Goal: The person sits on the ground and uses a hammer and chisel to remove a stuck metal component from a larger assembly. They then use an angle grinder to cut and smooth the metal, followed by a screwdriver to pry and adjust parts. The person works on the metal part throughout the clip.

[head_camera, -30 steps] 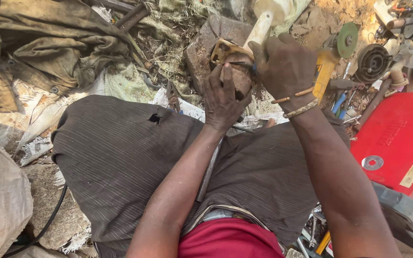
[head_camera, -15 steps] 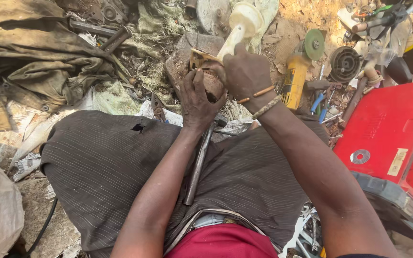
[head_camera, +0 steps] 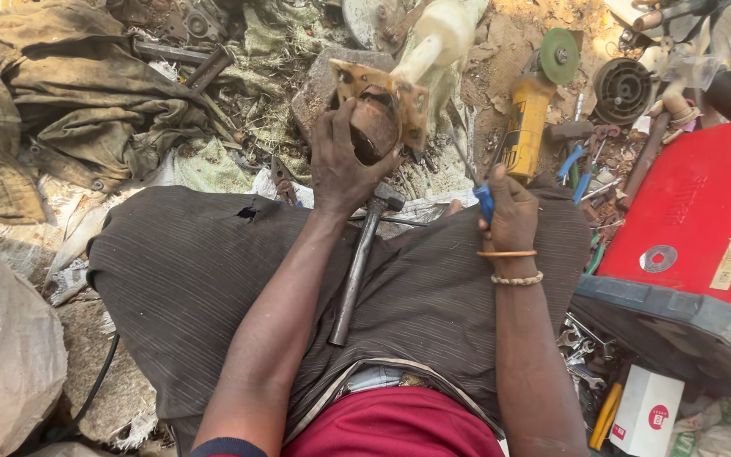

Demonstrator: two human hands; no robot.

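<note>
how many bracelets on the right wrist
2: a thin orange bracelet nearer the right hand, and a pale beaded bracelet just behind it, toward the elbow. Parts round the underside of the wrist are hidden.

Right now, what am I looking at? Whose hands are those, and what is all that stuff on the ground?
The camera sits on a person's head and looks down at their lap, so both arms belong to that person. The left hand grips a rusty round metal part with a square plate and a cream plastic shaft, propped on a grey stone block. The right hand holds a thin blue-handled tool, maybe a screwdriver. A steel hammer lies across the dark striped cloth on their lap. Around them on the dirt lie a yellow grinder with a green disc, a red case and crumpled rags.
</note>
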